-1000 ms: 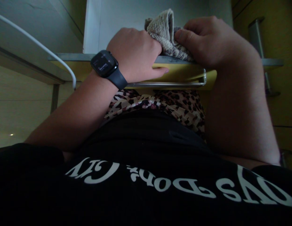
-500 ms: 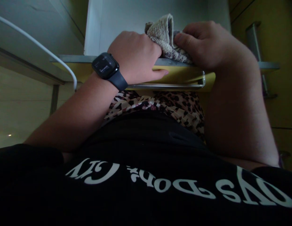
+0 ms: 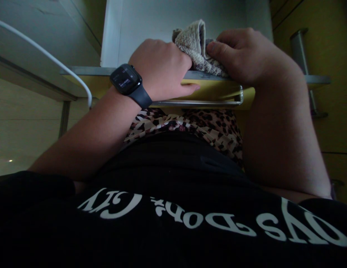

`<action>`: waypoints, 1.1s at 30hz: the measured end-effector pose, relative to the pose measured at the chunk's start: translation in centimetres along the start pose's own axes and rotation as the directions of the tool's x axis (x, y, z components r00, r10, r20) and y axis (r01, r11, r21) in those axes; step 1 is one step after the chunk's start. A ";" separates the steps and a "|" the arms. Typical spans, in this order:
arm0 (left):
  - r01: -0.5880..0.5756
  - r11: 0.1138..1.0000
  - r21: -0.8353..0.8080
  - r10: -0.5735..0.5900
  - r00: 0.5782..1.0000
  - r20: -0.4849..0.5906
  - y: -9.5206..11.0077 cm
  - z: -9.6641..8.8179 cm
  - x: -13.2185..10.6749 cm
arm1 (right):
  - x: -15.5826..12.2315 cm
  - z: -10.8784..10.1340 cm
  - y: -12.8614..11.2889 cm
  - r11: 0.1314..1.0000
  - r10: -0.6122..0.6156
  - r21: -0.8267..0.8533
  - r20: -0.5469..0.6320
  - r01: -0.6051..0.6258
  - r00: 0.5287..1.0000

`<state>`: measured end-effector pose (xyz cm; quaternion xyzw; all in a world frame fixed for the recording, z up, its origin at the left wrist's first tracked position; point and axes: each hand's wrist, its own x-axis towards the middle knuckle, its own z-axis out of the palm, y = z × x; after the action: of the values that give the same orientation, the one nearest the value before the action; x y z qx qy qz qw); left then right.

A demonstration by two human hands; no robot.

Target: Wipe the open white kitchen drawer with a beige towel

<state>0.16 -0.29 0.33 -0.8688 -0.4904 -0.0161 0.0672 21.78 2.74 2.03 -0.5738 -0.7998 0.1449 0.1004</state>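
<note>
My right hand (image 3: pixel 246 57) is closed on a bunched terry cloth (image 3: pixel 194 46), grey and beige, with the thumb pressed against its folds. The cloth rests on the top edge of the pulled-out drawer's front (image 3: pixel 209 76). Just left of it, my left hand (image 3: pixel 163 69) clasps that same edge. Its thumb lies on the outer yellow side, while the curled fingers are over the inner side and mostly hidden. A dark smartwatch (image 3: pixel 126 79) is on the left wrist.
The drawer's pale interior (image 3: pixel 162 18) lies beyond my hands. A metal bar handle (image 3: pixel 198 102) runs along its front, near my body. White cable (image 3: pixel 50 56) hangs at the left. Yellow cabinet fronts with another handle (image 3: pixel 300 48) stand at the right.
Both hands and the cloth keep the same hold and place. The view shifts only very slightly.
</note>
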 end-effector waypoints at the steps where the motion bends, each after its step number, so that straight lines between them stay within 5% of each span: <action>1: 0.000 1.000 -0.002 0.000 1.000 -0.002 0.0 0.0 0.0 | 0.0 0.0 0.0 1.000 0.001 0.000 0.003 -0.001 1.000; 33: -0.006 1.000 -0.001 0.006 1.000 0.000 -0.1 -0.1 0.0 | 0.0 0.1 -0.1 1.000 0.016 -0.015 -0.009 -0.017 1.000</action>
<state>0.11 -0.22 0.44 -0.8702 -0.4878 -0.0162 0.0671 21.66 2.70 2.02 -0.5817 -0.7957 0.1372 0.0985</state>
